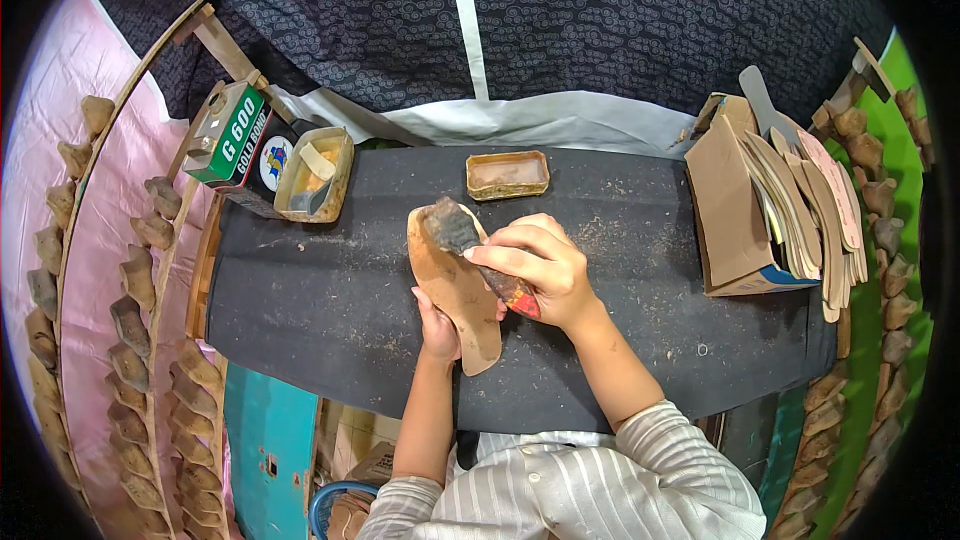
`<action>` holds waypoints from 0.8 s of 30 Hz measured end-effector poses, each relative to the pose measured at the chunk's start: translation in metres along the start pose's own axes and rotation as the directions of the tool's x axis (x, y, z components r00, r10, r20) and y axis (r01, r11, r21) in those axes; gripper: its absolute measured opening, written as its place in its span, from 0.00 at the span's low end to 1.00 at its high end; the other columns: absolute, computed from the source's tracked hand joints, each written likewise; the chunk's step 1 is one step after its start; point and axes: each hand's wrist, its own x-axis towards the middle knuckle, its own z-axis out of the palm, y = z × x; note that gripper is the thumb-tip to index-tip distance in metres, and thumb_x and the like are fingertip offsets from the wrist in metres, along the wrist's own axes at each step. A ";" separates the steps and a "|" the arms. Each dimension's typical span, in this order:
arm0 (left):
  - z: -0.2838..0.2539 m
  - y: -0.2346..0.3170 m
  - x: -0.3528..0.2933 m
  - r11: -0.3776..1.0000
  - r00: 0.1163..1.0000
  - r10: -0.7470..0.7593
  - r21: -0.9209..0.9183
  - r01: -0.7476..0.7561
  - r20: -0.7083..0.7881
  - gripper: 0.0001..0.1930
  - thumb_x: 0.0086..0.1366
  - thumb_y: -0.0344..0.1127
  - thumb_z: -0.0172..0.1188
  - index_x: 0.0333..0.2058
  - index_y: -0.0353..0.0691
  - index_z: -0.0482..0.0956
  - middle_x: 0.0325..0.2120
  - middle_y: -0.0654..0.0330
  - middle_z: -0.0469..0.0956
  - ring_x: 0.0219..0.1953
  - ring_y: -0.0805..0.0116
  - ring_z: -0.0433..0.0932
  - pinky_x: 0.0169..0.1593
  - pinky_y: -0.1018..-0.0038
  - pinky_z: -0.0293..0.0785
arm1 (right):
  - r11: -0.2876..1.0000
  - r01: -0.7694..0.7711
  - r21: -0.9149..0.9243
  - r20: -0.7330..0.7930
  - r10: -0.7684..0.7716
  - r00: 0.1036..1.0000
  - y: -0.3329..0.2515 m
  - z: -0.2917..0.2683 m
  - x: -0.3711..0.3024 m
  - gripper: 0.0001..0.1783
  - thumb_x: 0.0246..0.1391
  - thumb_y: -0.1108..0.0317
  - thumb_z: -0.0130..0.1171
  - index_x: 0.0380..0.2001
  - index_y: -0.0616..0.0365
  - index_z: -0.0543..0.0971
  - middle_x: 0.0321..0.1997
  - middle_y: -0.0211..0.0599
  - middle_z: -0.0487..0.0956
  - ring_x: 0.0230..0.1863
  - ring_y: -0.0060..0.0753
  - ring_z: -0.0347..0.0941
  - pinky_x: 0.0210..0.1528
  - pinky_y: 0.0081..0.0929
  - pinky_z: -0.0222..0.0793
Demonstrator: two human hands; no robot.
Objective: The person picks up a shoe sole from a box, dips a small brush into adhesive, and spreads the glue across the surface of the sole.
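A tan insole (450, 285), shaped like a shoe sole, is held up over the dark table in my left hand (438, 328). The fingers of that hand go under it, the thumb resting along its left edge. My right hand (540, 265) is closed round a glue brush (455, 227) with dark, clumped bristles and a red and yellow handle end. The bristles lie over the upper, wider part of the insole. Beyond both hands stands a small rectangular tray (507, 176) with a crusted rim and a cloudy brownish content.
A green and white metal can (225, 135) stands at the far left beside a tub (345, 165) of yellowish paste with a spatula. On the right, a cardboard box (718, 205) holds flat sole-shaped pieces (815, 210). Racks of shoe lasts (130, 325) flank the table (330, 290).
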 end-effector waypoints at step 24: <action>0.009 0.007 0.003 0.929 0.997 -0.005 0.369 0.033 -0.078 0.48 0.57 0.76 0.23 0.55 0.36 0.60 0.37 0.49 0.73 0.29 0.59 0.74 0.32 0.68 0.73 | 0.998 -0.013 -0.054 -0.019 0.012 1.000 0.005 -0.006 -0.001 0.18 0.28 0.74 0.61 0.31 0.52 0.81 0.27 0.29 0.76 0.32 0.36 0.71 0.39 0.29 0.63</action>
